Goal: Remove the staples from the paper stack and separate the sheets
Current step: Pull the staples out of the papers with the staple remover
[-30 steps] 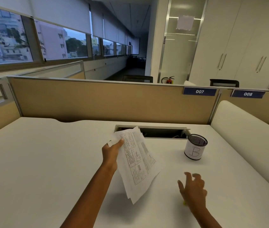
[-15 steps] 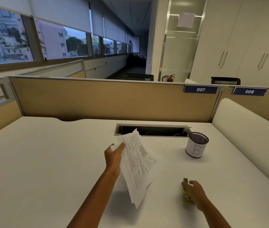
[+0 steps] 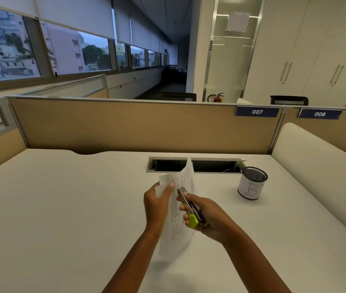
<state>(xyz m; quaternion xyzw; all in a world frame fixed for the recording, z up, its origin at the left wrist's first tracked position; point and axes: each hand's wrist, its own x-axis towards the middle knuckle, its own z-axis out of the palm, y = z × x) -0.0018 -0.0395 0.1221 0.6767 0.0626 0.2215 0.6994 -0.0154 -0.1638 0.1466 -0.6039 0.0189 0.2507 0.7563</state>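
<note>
My left hand (image 3: 157,205) pinches the upper left corner of a printed paper stack (image 3: 176,225) and holds it nearly upright above the white desk (image 3: 62,218). My right hand (image 3: 205,215) grips a metal staple remover with a lime-green end (image 3: 191,209). Its metal tip points up at the top part of the stack, close to my left thumb. The staple itself is too small to see.
A black mesh pen cup with a paper label marked "B" (image 3: 252,183) stands at the right. An open cable slot (image 3: 195,164) lies behind the paper. A beige partition (image 3: 136,125) closes the back; a white rounded divider (image 3: 320,172) runs along the right.
My right hand picked the staple remover off the desk and raised it to the stack. My left hand turned the paper more upright and drew it closer.
</note>
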